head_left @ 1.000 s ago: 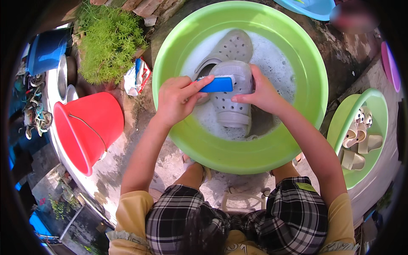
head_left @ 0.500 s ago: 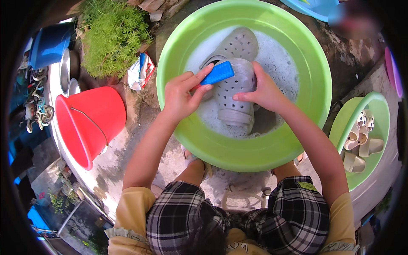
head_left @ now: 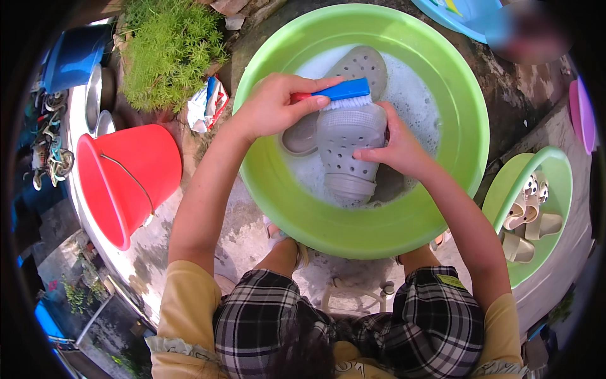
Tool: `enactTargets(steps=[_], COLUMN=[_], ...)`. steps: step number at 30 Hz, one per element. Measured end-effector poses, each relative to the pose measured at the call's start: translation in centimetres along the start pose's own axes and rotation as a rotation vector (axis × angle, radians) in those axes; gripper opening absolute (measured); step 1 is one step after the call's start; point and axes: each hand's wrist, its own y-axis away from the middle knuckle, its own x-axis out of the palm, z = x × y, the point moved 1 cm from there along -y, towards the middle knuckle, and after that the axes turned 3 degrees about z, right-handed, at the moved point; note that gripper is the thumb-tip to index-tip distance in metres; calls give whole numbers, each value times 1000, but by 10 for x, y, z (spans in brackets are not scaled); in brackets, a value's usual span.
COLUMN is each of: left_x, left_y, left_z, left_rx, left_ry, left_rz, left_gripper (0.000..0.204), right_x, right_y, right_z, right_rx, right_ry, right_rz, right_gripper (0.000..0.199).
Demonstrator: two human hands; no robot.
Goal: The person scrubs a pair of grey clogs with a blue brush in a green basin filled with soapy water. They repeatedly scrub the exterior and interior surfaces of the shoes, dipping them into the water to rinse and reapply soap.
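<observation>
My left hand [head_left: 278, 104] is closed on the red handle of a scrubbing brush [head_left: 346, 92] with a blue back and white bristles. Its bristles touch the toe end of a grey clog [head_left: 350, 136] that has holes in its upper. My right hand [head_left: 401, 144] grips this clog by its right side, thumb on top and fingers out of sight behind it. A second grey clog [head_left: 365, 68] lies behind it in sudsy water [head_left: 416, 101]. Both clogs are inside a big green basin [head_left: 360, 237] in front of my knees.
To the left, a red bucket [head_left: 136, 183] lies tipped beside a crumpled packet [head_left: 207, 104] and a green plant [head_left: 170, 60]. On the right, a smaller green tub [head_left: 558, 252] holds several pale sandals [head_left: 519, 246]. A light blue basin [head_left: 464, 25] stands at the far right.
The brush has turned so its bristles face down onto the clog's toe, and my left hand has moved up slightly. My right hand keeps its grip on the clog.
</observation>
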Motion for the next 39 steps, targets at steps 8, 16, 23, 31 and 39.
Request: enactTargets(steps=[8,16,23,31,39], left_x=[-5,-8,0,12,23], left_y=[-12,4,5,-14,-27], left_z=[-21,2,21,13,-11], left_rx=[-19,13,51,55,60], left_ry=[-51,245,362,353,333], left_rz=[174,198,163,144,180], left_gripper=[41,40,43,44,45], right_x=[9,1,-16,-13,-15], right_y=[0,4,5,4,3], right_z=[2,-3,-12,-5,-1], right_rx=[-24,25,75,92,168], right_ry=[-17,-124,-102,-121,-90], right_rz=[3,39,-3,-22,13], right_gripper=[85,86,84,86,84])
